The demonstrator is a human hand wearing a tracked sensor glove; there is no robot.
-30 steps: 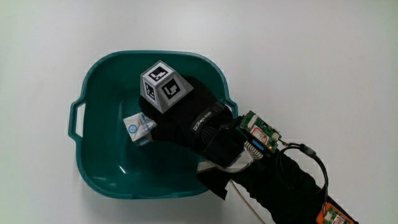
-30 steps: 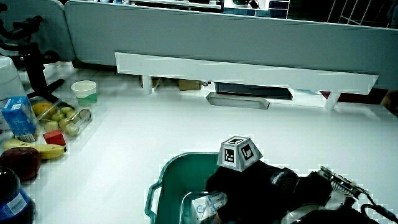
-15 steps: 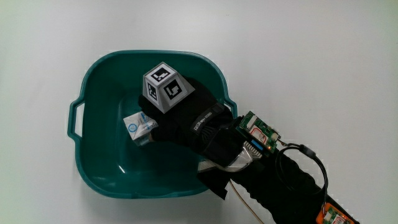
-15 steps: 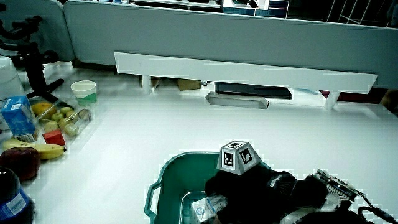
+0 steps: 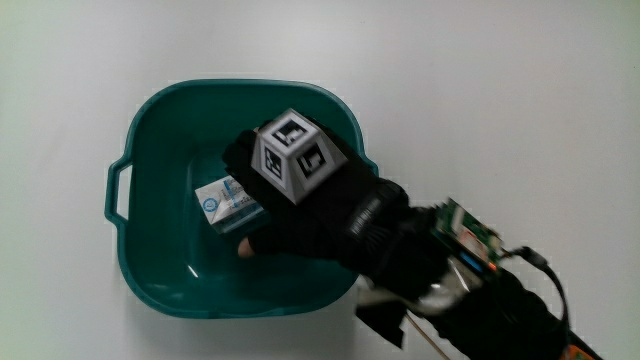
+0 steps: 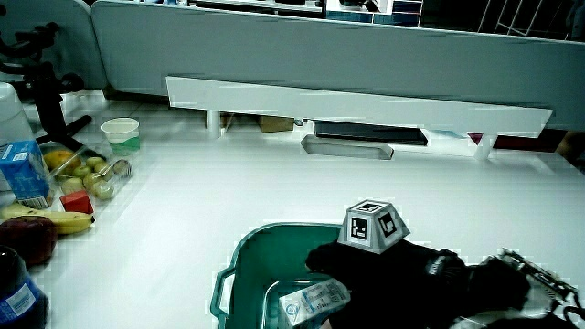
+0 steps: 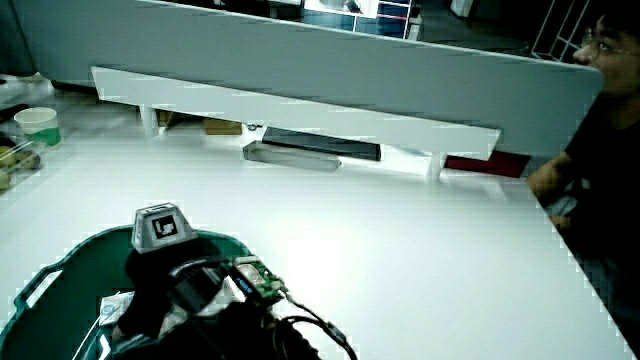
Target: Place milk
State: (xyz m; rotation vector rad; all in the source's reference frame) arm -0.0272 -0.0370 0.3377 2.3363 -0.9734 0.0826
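Milk carton [image 5: 226, 201] in teal basin [image 5: 150, 270], touching the hand [image 5: 310, 215], grip loose.

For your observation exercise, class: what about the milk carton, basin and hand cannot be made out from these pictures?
- Part of the milk carton lies under the hand in the main view.
- Whether the carton rests on the floor of the basin: the hand covers it.
- In a side view the basin is cut off by the edge.

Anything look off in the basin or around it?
Nothing stands out. The milk carton lies on its side inside the teal basin, beside the hand, which is over the basin. No spill or damage shows in the main view or in a side view.
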